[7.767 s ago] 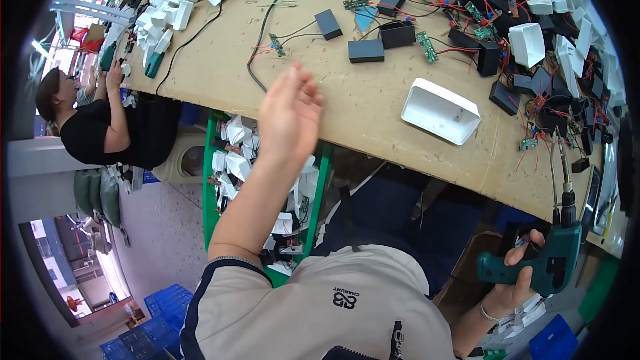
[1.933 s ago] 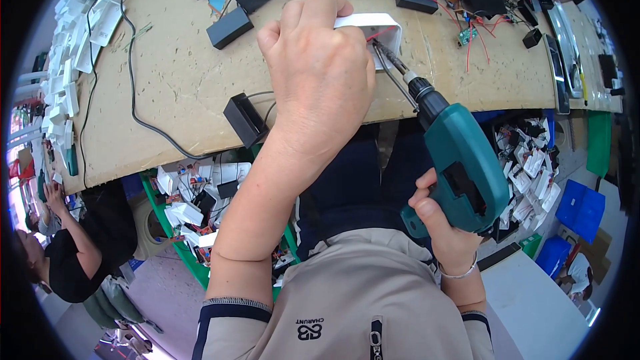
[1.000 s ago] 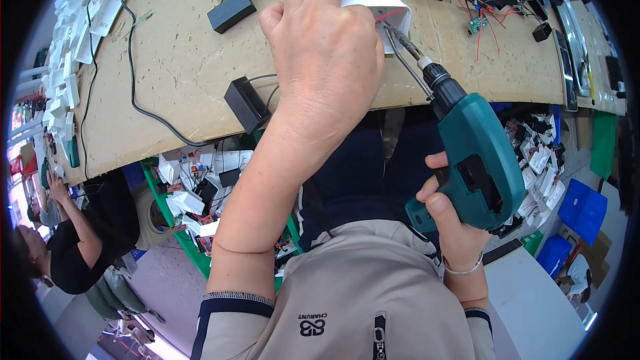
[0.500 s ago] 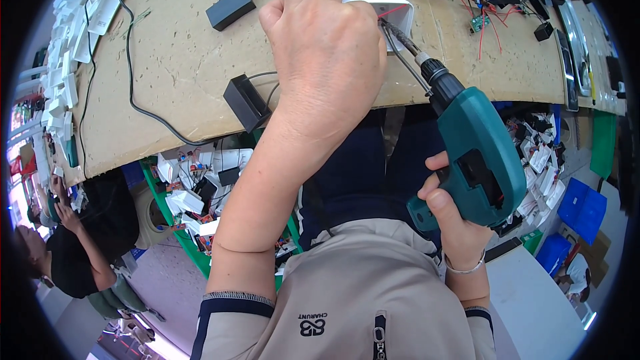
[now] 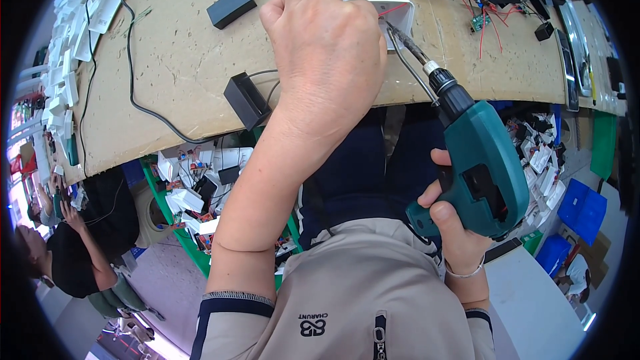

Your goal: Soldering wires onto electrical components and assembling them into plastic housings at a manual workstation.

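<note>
Well, from here the left hand (image 5: pixel 327 53) is clamped on a white case (image 5: pixel 402 17) over the counter (image 5: pixel 180 53); the right hand (image 5: pixel 460 223) grips a green soldering gun (image 5: pixel 481 150) reaching into the case. A black box (image 5: pixel 245 101) sits near the left hand.

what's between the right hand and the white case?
The green tool, held in the right hand: its body, then black collar, then metal tip with a thin tube alongside, ending at the white case. Head view.

Left hand (image 5: pixel 328 50) knuckles-up, well forward; right hand (image 5: pixel 459 232) curled, closer in.
</note>
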### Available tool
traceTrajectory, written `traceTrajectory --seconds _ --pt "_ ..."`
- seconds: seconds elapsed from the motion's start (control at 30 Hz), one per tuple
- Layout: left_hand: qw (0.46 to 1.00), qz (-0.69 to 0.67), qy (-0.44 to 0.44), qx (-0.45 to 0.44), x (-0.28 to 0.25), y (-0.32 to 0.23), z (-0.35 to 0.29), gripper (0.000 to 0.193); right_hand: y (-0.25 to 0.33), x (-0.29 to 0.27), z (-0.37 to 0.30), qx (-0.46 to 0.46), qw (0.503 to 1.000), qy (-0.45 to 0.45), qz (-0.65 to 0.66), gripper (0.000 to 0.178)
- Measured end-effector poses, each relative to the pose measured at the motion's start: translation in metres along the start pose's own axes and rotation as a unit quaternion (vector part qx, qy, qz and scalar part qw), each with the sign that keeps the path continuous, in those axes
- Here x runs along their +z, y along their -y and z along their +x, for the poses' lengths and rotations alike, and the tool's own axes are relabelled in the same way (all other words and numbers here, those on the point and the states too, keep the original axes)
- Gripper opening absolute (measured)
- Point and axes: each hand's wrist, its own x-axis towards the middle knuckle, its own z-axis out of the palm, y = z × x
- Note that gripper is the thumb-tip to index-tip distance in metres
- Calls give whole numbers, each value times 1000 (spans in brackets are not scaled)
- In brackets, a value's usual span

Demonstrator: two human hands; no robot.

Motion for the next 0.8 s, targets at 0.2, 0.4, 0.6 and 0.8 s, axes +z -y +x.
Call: traceTrajectory --seconds 0.2,0.4,0.6,0.8 --pt "1000 0 -8 2 2 0 0 5 0 1 2 -7 1000 -9 -10 54" --pt "999 42 -3 13 4 -1 0 5 -2 -2 2 -26 999 -2 -24 55" --pt "1000 8 -7 8 0 -1 0 5 -2 -2 -3 -11 1000 -11 6 57" --pt "999 29 -17 43 2 4 -6 11 -1 -11 -22 -23 998 -51 -25 66"
